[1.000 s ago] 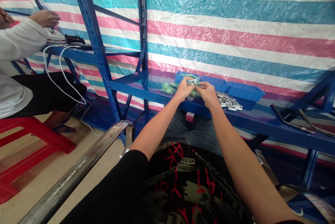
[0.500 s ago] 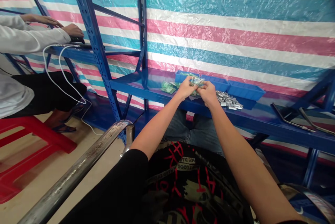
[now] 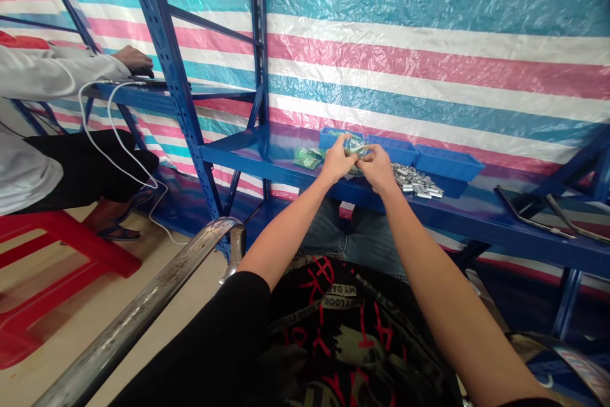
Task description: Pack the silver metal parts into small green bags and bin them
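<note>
My left hand [image 3: 339, 160] and my right hand [image 3: 376, 169] meet over the blue shelf, fingers closed on a small clear plastic bag [image 3: 354, 144] with greenish print. Something pale or shiny shows in the bag, too small to name. Beside my left hand lie several flat green-printed plastic bags [image 3: 307, 157]. A pile of small silvery metal pieces [image 3: 418, 182] lies just right of my right hand. Behind my hands stand a left blue bin [image 3: 326, 138] with more bags in it, a middle blue bin [image 3: 399, 152] and a right blue bin [image 3: 450, 164].
The blue metal shelf [image 3: 281, 146] has an upright post [image 3: 166, 58] at left. Bent metal bars [image 3: 534, 216] lie on its right end. At left a co-worker's hand [image 3: 131, 58] rests on a dark object, near white cables [image 3: 112, 115] and a red stool [image 3: 71, 248].
The bag between my hands has shifted and tilted slightly, with my right fingers a little further left. One of the co-worker's hands has drawn back out of sight.
</note>
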`<act>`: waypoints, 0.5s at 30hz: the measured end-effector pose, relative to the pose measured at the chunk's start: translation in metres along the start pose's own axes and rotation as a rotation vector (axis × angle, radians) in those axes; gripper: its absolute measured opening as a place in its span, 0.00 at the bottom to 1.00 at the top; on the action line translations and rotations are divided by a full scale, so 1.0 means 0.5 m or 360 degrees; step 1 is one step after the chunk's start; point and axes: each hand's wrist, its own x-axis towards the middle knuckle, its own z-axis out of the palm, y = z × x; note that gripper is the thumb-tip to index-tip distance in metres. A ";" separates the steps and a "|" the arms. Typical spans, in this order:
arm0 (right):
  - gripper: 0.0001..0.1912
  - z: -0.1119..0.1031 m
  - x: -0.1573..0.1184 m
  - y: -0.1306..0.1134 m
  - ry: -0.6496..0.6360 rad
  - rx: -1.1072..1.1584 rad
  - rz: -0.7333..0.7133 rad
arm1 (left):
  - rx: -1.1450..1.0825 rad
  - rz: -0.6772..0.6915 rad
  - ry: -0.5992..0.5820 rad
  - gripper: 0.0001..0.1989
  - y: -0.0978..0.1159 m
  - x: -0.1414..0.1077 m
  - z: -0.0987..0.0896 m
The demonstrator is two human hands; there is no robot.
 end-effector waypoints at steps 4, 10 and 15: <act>0.21 0.000 0.001 0.002 -0.0062 0.0032 0.0026 | -0.0095 -0.0025 0.0006 0.28 -0.006 0.006 0.001; 0.12 0.001 0.003 0.006 -0.0088 0.0065 0.0081 | -0.0245 -0.0033 0.0049 0.29 -0.018 0.012 0.008; 0.13 0.001 0.001 0.002 -0.0100 0.0103 0.0103 | -0.0294 -0.0017 0.0112 0.26 -0.014 0.009 0.006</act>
